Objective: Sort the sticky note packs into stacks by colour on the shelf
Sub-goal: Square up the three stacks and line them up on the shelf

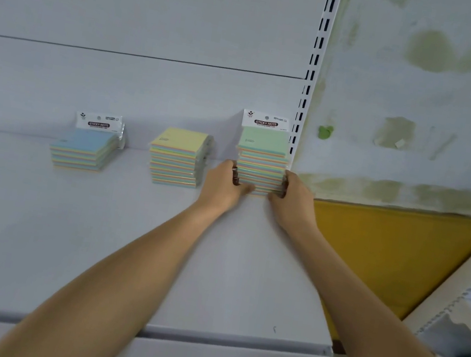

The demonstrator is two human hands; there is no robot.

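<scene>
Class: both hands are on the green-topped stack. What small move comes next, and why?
Probably release it: the left hand and right hand grip the green-topped stack, which seems to rest upright on the shelf, apart from the yellow-topped stack and blue-topped stack.

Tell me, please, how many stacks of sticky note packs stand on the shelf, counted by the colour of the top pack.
blue-topped stack: 1
yellow-topped stack: 1
green-topped stack: 1, gripped at its sides by the left hand and the right hand
Total: 3 stacks

Matt white shelf (91, 247), glossy-wrapped packs (261, 164)
</scene>
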